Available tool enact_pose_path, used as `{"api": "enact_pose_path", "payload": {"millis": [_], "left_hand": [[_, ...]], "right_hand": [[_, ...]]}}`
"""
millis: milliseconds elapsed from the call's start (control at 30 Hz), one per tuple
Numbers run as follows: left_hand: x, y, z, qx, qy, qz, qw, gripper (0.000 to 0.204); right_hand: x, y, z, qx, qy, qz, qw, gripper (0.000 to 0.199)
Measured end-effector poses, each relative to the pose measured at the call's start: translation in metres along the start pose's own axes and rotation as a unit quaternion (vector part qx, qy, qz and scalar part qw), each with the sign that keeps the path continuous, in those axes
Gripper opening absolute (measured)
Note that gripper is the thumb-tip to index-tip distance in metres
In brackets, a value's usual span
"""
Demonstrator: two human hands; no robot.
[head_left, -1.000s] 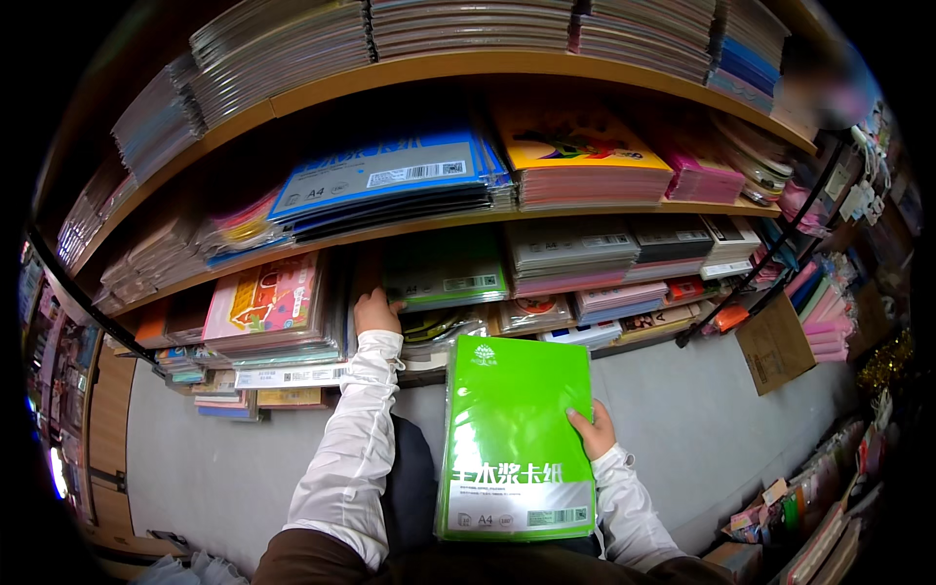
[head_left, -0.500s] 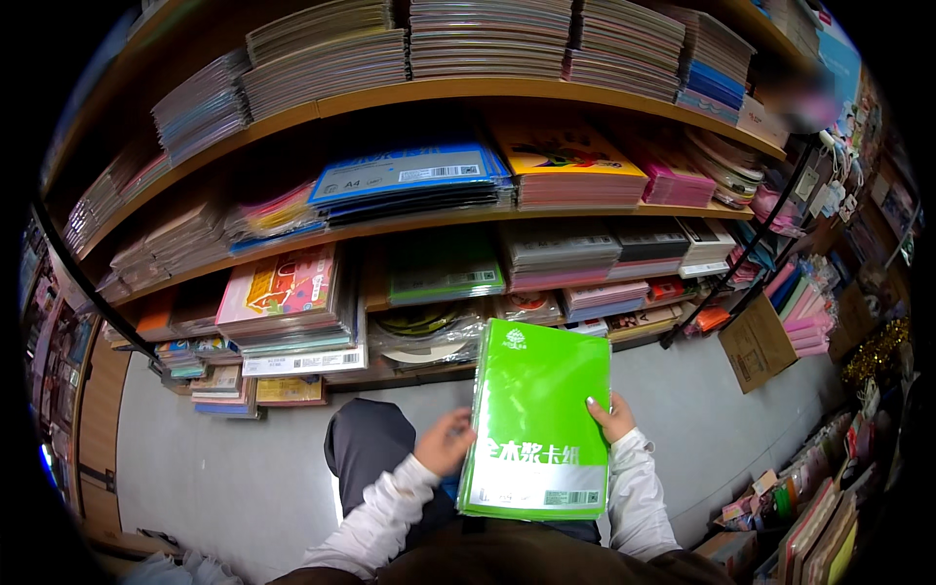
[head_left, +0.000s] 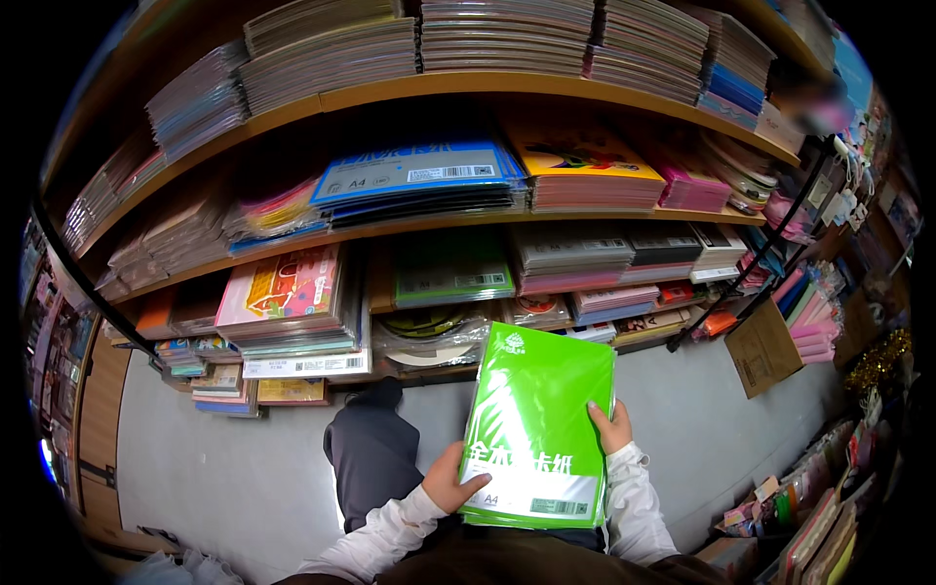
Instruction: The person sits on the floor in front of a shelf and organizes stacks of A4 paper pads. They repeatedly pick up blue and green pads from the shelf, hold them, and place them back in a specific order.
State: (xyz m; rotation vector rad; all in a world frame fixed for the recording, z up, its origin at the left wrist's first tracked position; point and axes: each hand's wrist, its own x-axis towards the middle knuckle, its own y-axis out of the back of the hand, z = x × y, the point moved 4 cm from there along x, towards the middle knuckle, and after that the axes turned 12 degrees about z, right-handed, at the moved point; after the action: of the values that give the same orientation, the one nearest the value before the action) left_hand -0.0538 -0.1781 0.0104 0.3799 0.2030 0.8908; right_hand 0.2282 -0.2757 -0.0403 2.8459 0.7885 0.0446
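A stack of bright green card paper packs (head_left: 546, 390) in clear wrapping is held upright-tilted in front of my body, above my lap. My left hand (head_left: 451, 480) grips its lower left edge, thumb across the front and fingers hidden behind. On the right edge my right hand (head_left: 610, 427) is closed too, thumb on the front face. Beyond the packs, on a lower shelf, lies a darker green wrapped pack (head_left: 453, 261).
Shelves (head_left: 439, 226) full of wrapped paper stacks stand ahead, with blue packs (head_left: 419, 175) and yellow packs (head_left: 585, 156) on the middle level. An open cardboard box (head_left: 760, 349) with rolls stands at right on the grey floor (head_left: 234, 478). More goods crowd the lower right.
My left hand, earlier beside the left edge, now grips it with the thumb on the front. The green packs have tilted slightly, and my view has shifted a little.
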Motion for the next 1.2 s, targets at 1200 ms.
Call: {"api": "enact_pose_path", "payload": {"millis": [1200], "left_hand": [[0.235, 0.13, -0.011, 0.174, -0.144, 0.377, 0.898, 0.072]], "right_hand": [[0.008, -0.016, -0.02, -0.101, 0.026, 0.003, 0.995, 0.032]]}}
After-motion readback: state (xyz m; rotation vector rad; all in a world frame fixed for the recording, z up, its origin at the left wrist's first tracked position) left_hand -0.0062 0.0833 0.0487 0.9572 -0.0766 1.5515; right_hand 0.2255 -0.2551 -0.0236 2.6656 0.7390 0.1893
